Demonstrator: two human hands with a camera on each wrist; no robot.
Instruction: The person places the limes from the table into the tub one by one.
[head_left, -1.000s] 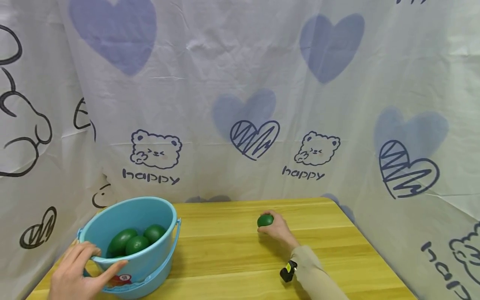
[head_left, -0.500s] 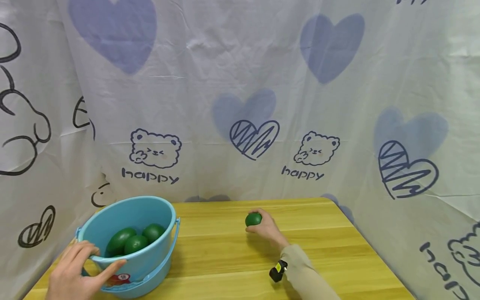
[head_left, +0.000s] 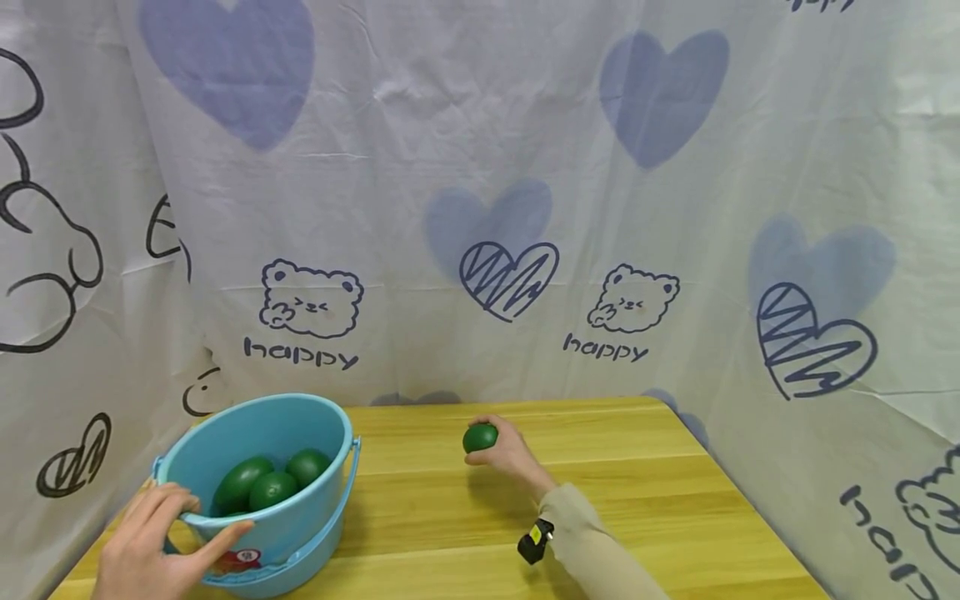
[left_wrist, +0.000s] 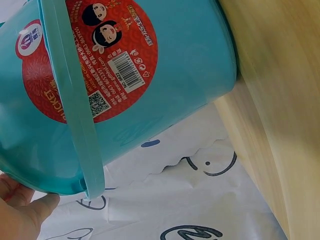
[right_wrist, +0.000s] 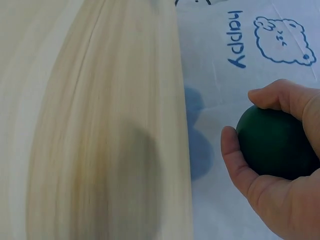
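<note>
- cupping a green ball (head_left: 480, 437) in curled fingers, the right hand (head_left: 510, 454) carries it at centre frame, lifted above the wooden table (head_left: 637, 517); the wrist view shows thumb and fingers wrapped round it, so it can't roll off.
- lower left of the frame, the left hand (head_left: 161, 546) pinches the near rim of the blue bucket (head_left: 315, 508), thumb outside, fingers over the edge, likely bracing it.
- inside that bucket, three green balls (head_left: 272, 483) lie bunched together, touching.
- bucket handle (left_wrist: 75, 125) hangs down across the red label, unused.
</note>
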